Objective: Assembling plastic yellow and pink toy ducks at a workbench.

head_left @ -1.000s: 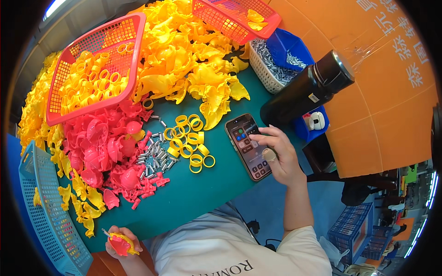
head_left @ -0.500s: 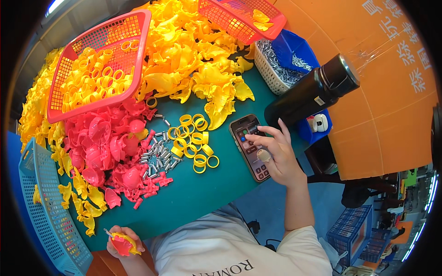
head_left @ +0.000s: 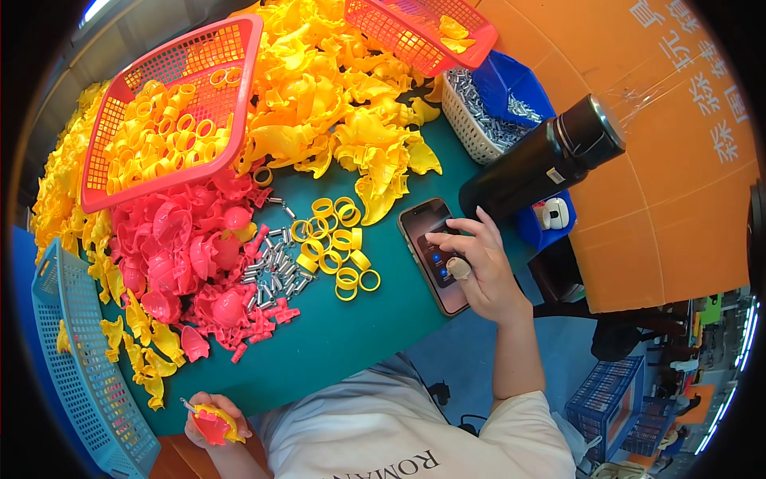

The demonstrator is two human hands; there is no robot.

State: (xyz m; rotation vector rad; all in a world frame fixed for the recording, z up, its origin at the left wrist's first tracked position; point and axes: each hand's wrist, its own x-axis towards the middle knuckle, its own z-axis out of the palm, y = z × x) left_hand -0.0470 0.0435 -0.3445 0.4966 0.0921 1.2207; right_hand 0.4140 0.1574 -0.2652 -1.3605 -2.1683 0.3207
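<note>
My left hand (head_left: 209, 421), low at the table's near left edge, is closed around a pink and yellow plastic toy part (head_left: 214, 425) with a thin metal pin sticking out. Over the smartphone (head_left: 435, 255) on the green tabletop, my right hand (head_left: 481, 263) has its fingers spread, a fingertip at the screen. A tan cover (head_left: 458, 268) wraps one of its digits. Left of the phone are several yellow rings (head_left: 341, 239), then small metal cylinders (head_left: 279, 271) and a heap of pink plastic parts (head_left: 179, 247).
A red basket (head_left: 250, 96) holds yellow rings beside a large pile of yellow plastic pieces (head_left: 319, 88). Behind my right hand, a black bottle (head_left: 535, 164) leans across blue bins. A white basket (head_left: 456, 108) contains metal cylinders. A blue crate (head_left: 80, 375) stands at the left edge.
The phone screen has changed from a grid of coloured controls to a darker display with a few blue icons. Both hands stay nearly in place.
</note>
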